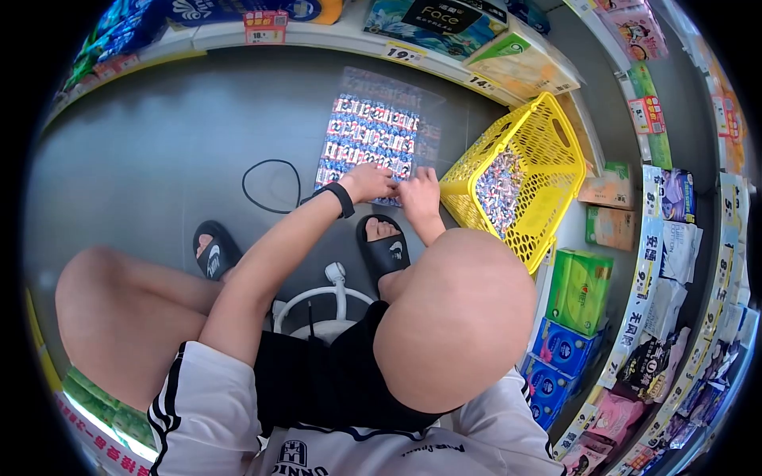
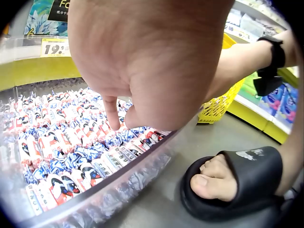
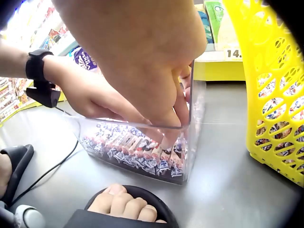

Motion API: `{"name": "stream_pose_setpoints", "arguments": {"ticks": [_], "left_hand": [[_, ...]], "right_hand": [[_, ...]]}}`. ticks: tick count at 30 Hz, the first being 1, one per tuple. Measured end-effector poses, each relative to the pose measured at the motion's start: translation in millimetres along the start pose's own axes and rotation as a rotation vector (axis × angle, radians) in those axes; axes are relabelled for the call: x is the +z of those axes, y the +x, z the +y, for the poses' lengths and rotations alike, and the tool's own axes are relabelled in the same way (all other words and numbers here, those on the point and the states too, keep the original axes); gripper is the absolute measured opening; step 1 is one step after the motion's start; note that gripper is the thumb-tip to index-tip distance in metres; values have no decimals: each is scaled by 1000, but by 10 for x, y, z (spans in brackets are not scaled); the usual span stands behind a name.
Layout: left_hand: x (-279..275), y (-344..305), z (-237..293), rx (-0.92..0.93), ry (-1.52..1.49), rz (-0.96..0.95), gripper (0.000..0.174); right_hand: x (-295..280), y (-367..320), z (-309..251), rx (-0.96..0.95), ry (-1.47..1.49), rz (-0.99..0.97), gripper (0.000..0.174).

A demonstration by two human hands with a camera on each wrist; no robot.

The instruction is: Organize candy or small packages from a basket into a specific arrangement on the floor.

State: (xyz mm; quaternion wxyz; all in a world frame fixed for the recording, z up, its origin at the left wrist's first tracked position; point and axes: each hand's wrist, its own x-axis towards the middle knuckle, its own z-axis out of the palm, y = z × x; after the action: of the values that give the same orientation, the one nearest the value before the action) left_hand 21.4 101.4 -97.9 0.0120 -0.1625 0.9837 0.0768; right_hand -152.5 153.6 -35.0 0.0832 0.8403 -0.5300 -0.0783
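Note:
Rows of wrapped candies (image 1: 369, 131) (image 2: 71, 128) (image 3: 137, 149) lie in a clear box (image 2: 90, 191) (image 3: 192, 128) on the floor. Over the box's near end, my left hand (image 1: 369, 183) (image 2: 147, 66) (image 3: 95, 90) reaches in, a finger and thumb pointing down at the candies. Beside it, at the near right corner, my right hand (image 1: 421, 196) (image 3: 137, 57) has its fingers inside the wall, fingertips touching candies. The hands are close together. No candy shows clearly in either hand; some fingertips are hidden behind the palms and the box wall.
A yellow basket (image 1: 556, 178) (image 2: 218, 107) (image 3: 259, 137) with many loose candies (image 1: 500, 190) stands right of the box. Shelves of packaged goods (image 1: 583, 289) run behind and along the right. A black cable (image 1: 244, 184) lies on the floor to the left, and sandalled feet (image 1: 381, 242) are near the box.

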Motion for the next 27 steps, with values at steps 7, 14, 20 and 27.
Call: {"name": "stream_pose_setpoints", "arguments": {"ticks": [7, 14, 20, 27], "left_hand": [[15, 21, -11, -26, -11, -52, 33], [104, 107, 13, 8, 72, -55, 36], [37, 145, 6, -11, 35, -81, 35], [57, 209, 82, -48, -14, -67, 30]], "right_hand": [[26, -56, 90, -62, -39, -47, 16], [113, -186, 78, -110, -78, -128, 22], [58, -231, 81, -164, -60, -259, 26], [74, -238, 94, -186, -70, -304, 29]]}}
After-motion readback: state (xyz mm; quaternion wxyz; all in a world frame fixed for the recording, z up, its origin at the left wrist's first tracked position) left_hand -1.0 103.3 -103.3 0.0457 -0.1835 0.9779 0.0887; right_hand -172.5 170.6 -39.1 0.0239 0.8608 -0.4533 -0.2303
